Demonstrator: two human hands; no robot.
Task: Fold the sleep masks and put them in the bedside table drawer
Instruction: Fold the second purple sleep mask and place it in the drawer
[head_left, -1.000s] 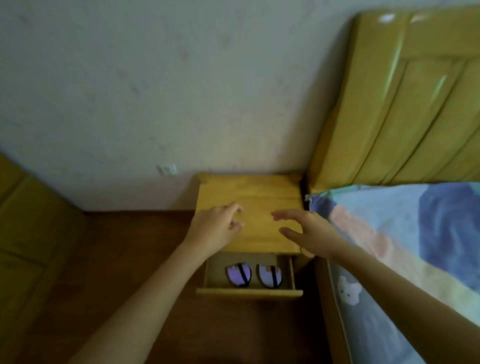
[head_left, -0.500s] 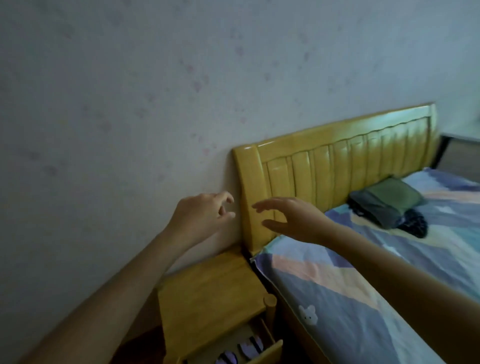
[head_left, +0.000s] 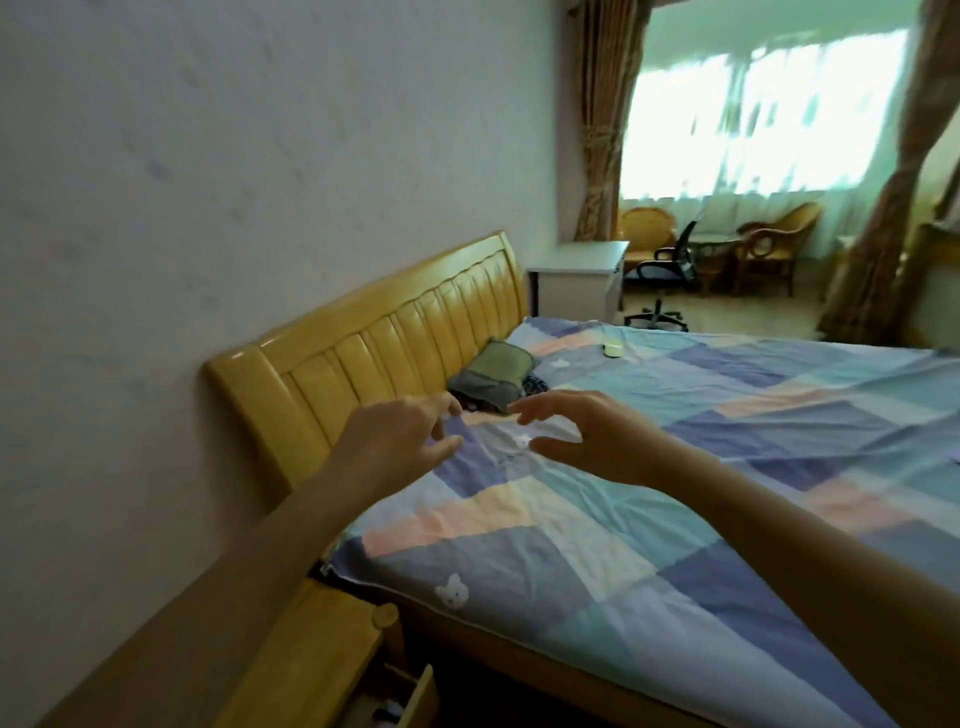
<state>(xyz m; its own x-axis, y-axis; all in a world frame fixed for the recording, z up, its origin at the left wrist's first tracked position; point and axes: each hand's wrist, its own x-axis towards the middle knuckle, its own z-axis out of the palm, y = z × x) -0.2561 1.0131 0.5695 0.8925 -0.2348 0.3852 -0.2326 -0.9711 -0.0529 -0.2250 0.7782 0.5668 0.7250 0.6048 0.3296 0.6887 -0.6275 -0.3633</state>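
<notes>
My left hand (head_left: 400, 441) and my right hand (head_left: 597, 436) are held out over the head end of the bed, fingers spread, both with nothing in them. The wooden bedside table (head_left: 311, 660) is at the bottom left. Its drawer (head_left: 415, 699) stands open, and only a sliver of the inside shows. On the patchwork bedspread (head_left: 675, 493), beyond my hands and near the headboard, lies a dark green and grey cloth pile (head_left: 493, 379). I cannot tell whether it holds sleep masks.
The yellow wooden headboard (head_left: 374, 343) runs along the wall on the left. A small pale object (head_left: 613, 348) lies further up the bed. A white desk (head_left: 576, 275), an office chair (head_left: 665, 275) and wicker chairs stand by the bright window.
My view has swung up and to the right, from the bedside table and its open drawer to the bed. Both hands have moved from above the tabletop to over the bedspread.
</notes>
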